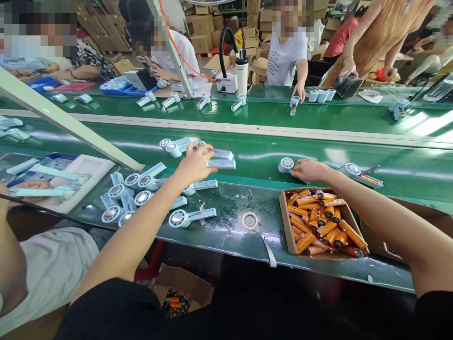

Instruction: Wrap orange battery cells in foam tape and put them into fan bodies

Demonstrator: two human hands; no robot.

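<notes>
Gripping slim pale-blue plastic handle pieces (221, 164), the left hand (196, 163) is left of and beyond the open brown cardboard box (287, 225) full of orange cylinders (325, 224). Just beyond that box, the right hand (311, 170) bends its fingers over the handle of a round-headed pale-blue plastic fan (286, 165); whether it grasps firmly, I cannot tell. Left of the box lies a white tape roll (244, 223).

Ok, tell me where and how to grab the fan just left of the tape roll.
Probably best by the handle, from the right, pinched across its two long sides: it is slim and straight, lies on the bench and points right, away from the round head and the fans crowded further left.
</notes>
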